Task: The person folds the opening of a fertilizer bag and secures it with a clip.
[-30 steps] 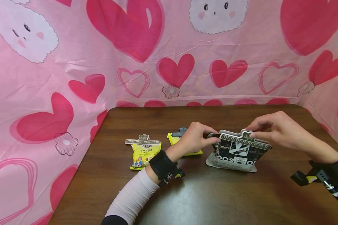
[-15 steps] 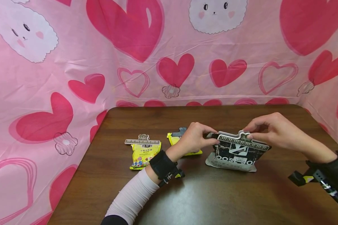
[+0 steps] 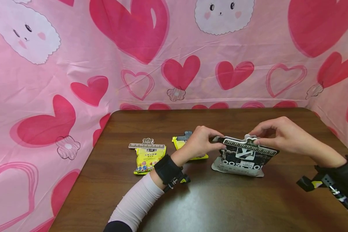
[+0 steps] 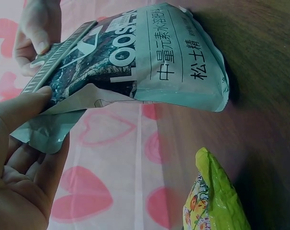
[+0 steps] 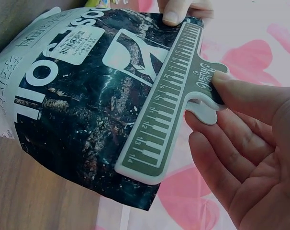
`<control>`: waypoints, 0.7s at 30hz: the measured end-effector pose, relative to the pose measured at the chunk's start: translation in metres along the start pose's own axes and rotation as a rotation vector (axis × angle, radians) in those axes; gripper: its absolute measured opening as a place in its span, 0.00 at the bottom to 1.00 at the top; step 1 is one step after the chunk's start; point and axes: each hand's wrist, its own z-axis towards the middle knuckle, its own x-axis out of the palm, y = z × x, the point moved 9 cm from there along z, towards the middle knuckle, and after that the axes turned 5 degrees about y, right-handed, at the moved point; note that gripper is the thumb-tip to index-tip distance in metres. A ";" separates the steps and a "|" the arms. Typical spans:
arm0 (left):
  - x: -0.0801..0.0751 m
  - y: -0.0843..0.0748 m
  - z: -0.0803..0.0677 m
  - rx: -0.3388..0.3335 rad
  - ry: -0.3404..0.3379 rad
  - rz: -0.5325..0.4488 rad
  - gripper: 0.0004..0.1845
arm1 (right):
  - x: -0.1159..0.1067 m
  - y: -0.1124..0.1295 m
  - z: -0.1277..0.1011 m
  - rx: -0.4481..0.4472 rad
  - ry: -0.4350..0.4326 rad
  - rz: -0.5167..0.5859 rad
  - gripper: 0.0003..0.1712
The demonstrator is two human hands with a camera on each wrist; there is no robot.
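A black and white bag of soil fertilizer (image 3: 243, 161) stands upright on the table, its lettering facing the head camera. Along its top edge sits a long clip (image 5: 164, 105) with a piano-key pattern. My right hand (image 3: 284, 135) pinches the clip's handle between thumb and fingers. With thumb and fingers, my left hand (image 3: 201, 141) pinches the bag's upper left corner, as the left wrist view also shows at close range. Behind the left wrist lies a yellow bag (image 3: 178, 144) with a dark clip, partly hidden by that arm.
Another yellow bag (image 3: 149, 159) lies further left, a white piano-key clip (image 3: 147, 145) on its top edge. The brown wooden table (image 3: 220, 206) meets a pink heart-patterned cloth (image 3: 182, 42) behind and at the sides.
My right hand and the clip have shifted slightly left and down along the bag's top edge. The left hand keeps its hold on the corner, nearly still.
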 end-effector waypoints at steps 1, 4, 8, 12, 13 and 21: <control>0.000 0.000 0.000 0.003 0.000 0.003 0.14 | 0.000 0.000 0.000 0.002 0.004 0.006 0.17; 0.000 -0.001 0.000 0.010 0.003 0.008 0.14 | 0.002 -0.001 0.000 0.010 0.013 0.017 0.16; 0.000 -0.001 0.001 0.014 0.005 0.022 0.13 | 0.002 -0.002 0.001 0.017 0.019 0.026 0.16; 0.000 -0.001 0.001 0.018 0.003 0.024 0.13 | 0.003 -0.003 0.001 0.023 0.023 0.030 0.17; 0.000 -0.001 0.001 0.019 0.003 0.020 0.13 | 0.003 -0.003 0.001 0.024 0.025 0.030 0.17; -0.001 -0.004 0.001 0.029 0.009 0.016 0.13 | 0.003 -0.008 -0.003 0.043 0.026 0.069 0.18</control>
